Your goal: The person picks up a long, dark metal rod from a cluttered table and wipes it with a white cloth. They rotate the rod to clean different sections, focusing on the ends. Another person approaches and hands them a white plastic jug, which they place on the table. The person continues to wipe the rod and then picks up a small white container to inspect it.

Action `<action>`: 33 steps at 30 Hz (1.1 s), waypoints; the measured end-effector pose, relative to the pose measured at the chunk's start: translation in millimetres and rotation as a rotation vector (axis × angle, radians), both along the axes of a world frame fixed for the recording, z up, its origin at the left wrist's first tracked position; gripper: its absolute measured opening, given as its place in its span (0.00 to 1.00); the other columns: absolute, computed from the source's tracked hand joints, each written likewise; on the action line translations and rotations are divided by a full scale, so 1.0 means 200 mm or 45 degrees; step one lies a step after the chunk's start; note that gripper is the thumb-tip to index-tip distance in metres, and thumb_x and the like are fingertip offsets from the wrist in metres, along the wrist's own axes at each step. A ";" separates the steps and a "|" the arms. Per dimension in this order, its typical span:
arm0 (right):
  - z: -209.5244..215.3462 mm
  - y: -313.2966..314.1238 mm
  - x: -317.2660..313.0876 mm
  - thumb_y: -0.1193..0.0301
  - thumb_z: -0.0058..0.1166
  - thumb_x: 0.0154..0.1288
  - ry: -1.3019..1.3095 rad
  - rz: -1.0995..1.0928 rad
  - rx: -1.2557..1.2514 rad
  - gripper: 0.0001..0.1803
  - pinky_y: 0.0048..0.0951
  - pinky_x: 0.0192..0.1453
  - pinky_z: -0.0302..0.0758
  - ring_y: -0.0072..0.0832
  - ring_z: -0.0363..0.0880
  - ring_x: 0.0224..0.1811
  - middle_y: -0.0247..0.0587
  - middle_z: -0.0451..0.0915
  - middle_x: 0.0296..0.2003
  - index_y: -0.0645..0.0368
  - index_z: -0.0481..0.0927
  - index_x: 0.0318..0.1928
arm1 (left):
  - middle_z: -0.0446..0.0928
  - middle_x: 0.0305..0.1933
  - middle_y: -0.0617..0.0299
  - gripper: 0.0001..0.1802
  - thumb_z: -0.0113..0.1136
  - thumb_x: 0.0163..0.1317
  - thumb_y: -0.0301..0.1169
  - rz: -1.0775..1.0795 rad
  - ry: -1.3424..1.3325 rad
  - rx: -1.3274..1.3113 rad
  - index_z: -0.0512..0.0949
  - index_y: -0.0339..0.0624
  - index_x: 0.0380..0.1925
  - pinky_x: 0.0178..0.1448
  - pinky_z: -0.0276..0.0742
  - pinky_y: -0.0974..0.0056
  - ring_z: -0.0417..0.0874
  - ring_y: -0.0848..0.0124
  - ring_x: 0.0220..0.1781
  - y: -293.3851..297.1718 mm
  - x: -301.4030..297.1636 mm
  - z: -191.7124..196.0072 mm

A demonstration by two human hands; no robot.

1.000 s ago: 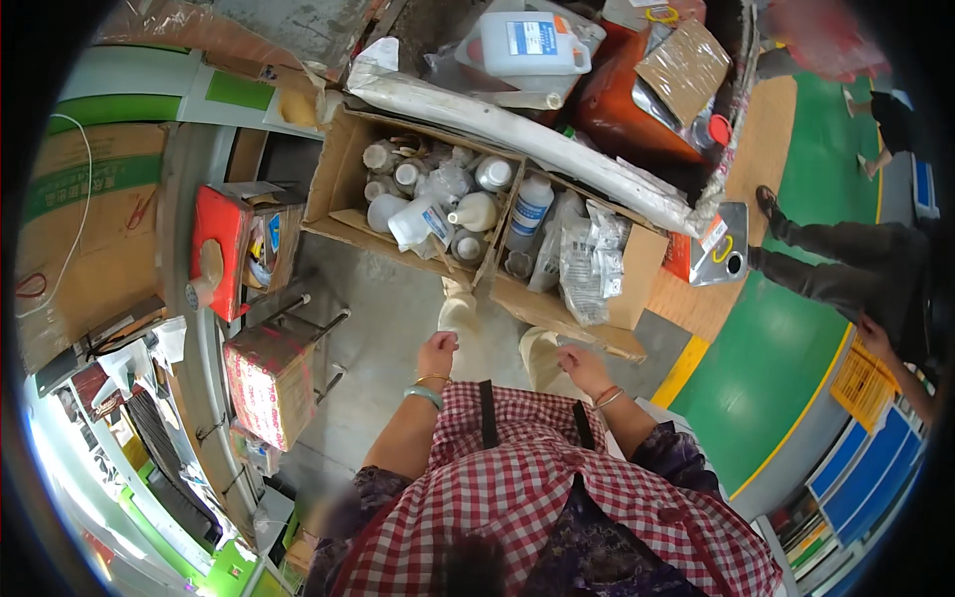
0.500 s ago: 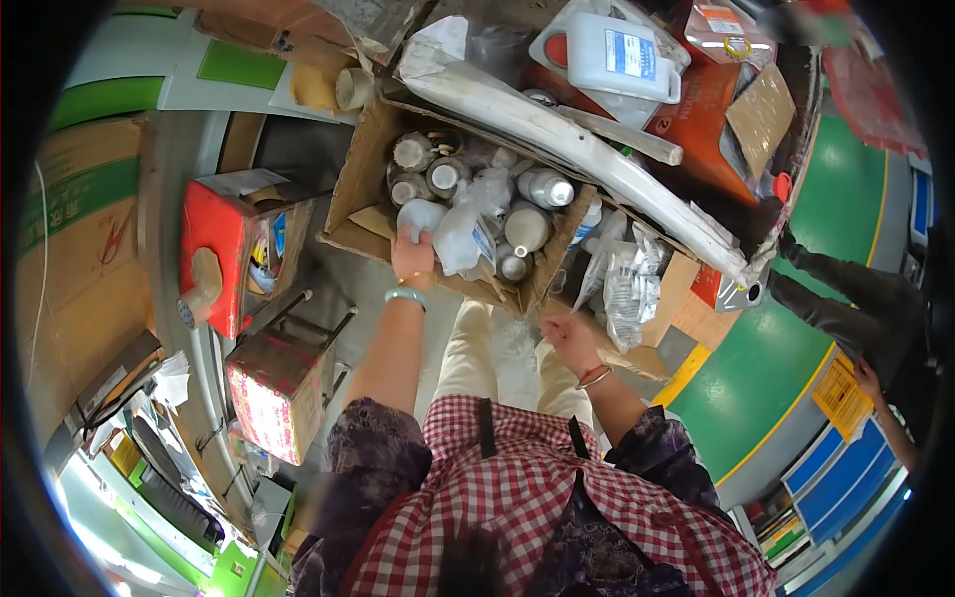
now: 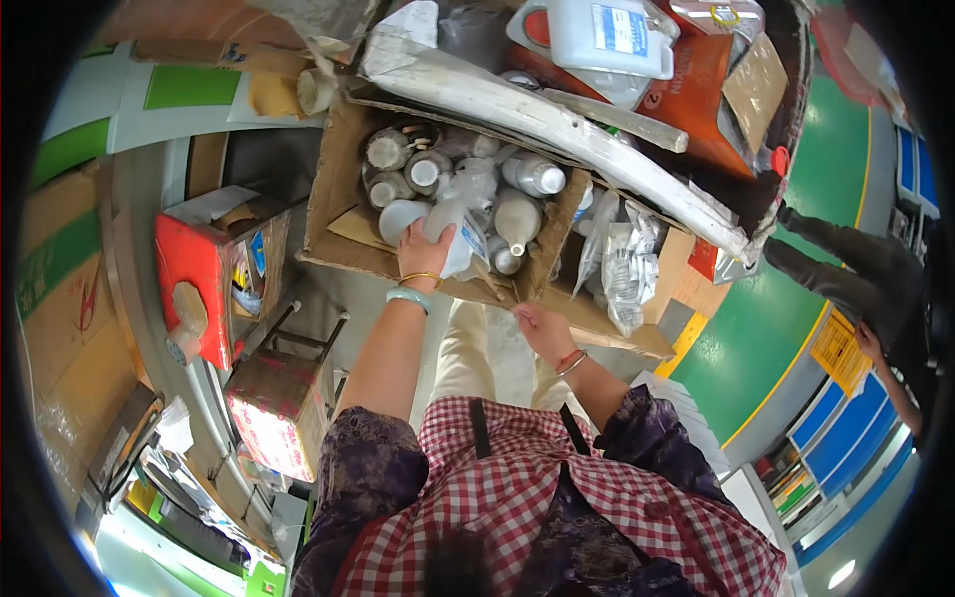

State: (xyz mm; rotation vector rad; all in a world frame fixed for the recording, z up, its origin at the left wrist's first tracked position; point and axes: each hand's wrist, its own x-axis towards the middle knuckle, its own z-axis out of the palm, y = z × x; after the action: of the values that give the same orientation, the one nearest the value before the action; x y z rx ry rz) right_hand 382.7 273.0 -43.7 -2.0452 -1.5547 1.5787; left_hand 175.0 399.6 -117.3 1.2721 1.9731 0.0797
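Note:
A cardboard box (image 3: 333,249) in front of me holds several used plastic bottles. My left hand (image 3: 422,254) reaches over its near wall. Its fingers are spread against a translucent white bottle with a blue label (image 3: 466,247) and beside a rounded white plastic piece (image 3: 398,219); I see no firm grip. Behind these lie a crumpled clear plastic bag (image 3: 470,187), a silver-capped bottle (image 3: 537,175) and a grey-white bottle with a nozzle (image 3: 517,221). My right hand (image 3: 545,333) is just outside the box's near right corner, fingers curled together; what they pinch, if anything, is hidden.
A second box to the right holds clear plastic packaging (image 3: 629,267). Beyond lie a long white wrapped bar (image 3: 537,119) and a white jug (image 3: 607,45). A red box (image 3: 194,269) and a stool (image 3: 274,398) stand left. Another person (image 3: 865,289) is at the right.
My left hand has moved right, from the rounded white piece onto the labelled bottle, with its fingers spreading. My right hand has come slightly closer to the box's corner. The whole view has shifted a little.

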 end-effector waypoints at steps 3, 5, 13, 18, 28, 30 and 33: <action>-0.01 -0.03 0.01 0.68 0.46 0.58 0.002 -0.019 -0.046 0.09 0.40 0.38 0.73 0.46 0.77 0.35 0.47 0.78 0.33 0.53 0.77 0.38 | 0.68 0.55 0.46 0.37 0.61 0.47 0.50 -0.161 0.033 0.131 0.67 0.39 0.54 0.60 0.63 0.55 0.67 0.51 0.57 0.09 0.07 0.01; -0.02 -0.07 0.02 0.68 0.46 0.58 0.001 -0.004 -0.084 0.09 0.40 0.39 0.73 0.45 0.77 0.36 0.47 0.78 0.33 0.53 0.77 0.38 | 0.68 0.55 0.46 0.36 0.61 0.47 0.49 -0.281 -0.004 0.234 0.67 0.40 0.54 0.60 0.63 0.55 0.67 0.51 0.57 0.19 0.13 -0.02; 0.01 -0.29 0.10 0.70 0.48 0.58 0.122 -0.223 -0.141 0.10 0.38 0.39 0.74 0.43 0.77 0.36 0.46 0.79 0.34 0.57 0.76 0.39 | 0.64 0.60 0.49 0.41 0.62 0.47 0.46 -0.782 0.106 -0.227 0.60 0.45 0.60 0.63 0.62 0.58 0.65 0.54 0.62 0.48 0.34 -0.31; -0.02 -0.46 0.13 0.70 0.47 0.58 0.173 -0.347 -0.234 0.09 0.37 0.38 0.73 0.43 0.77 0.35 0.46 0.79 0.33 0.57 0.76 0.39 | 0.66 0.57 0.54 0.32 0.58 0.48 0.30 -1.157 0.275 -0.212 0.63 0.47 0.57 0.59 0.67 0.57 0.69 0.56 0.59 0.45 0.35 -0.37; -0.07 -0.57 0.14 0.69 0.46 0.59 0.232 -0.439 -0.305 0.10 0.38 0.38 0.73 0.43 0.77 0.34 0.48 0.78 0.32 0.58 0.76 0.38 | 0.73 0.44 0.50 0.20 0.58 0.45 0.24 -1.716 0.241 -0.061 0.73 0.42 0.43 0.46 0.75 0.55 0.78 0.54 0.43 0.48 0.33 -0.50; -0.08 -0.58 0.13 0.69 0.45 0.59 0.232 -0.451 -0.285 0.10 0.38 0.38 0.72 0.44 0.76 0.34 0.48 0.78 0.32 0.58 0.76 0.39 | 0.74 0.42 0.50 0.18 0.57 0.45 0.25 -1.827 0.204 0.000 0.73 0.43 0.40 0.42 0.75 0.54 0.79 0.54 0.40 0.49 0.33 -0.49; -0.08 -0.62 0.12 0.68 0.45 0.60 0.221 -0.444 -0.272 0.10 0.39 0.39 0.72 0.44 0.76 0.34 0.48 0.78 0.32 0.58 0.76 0.39 | 0.74 0.41 0.52 0.13 0.51 0.48 0.24 -1.909 0.171 0.057 0.74 0.42 0.37 0.40 0.76 0.55 0.79 0.54 0.38 0.52 0.32 -0.46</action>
State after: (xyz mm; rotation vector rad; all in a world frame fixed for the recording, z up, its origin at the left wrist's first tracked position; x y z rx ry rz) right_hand 406.2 149.9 -59.9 -2.0723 -0.9443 1.7827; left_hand 239.0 504.1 -209.6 2.4606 0.6772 -0.6949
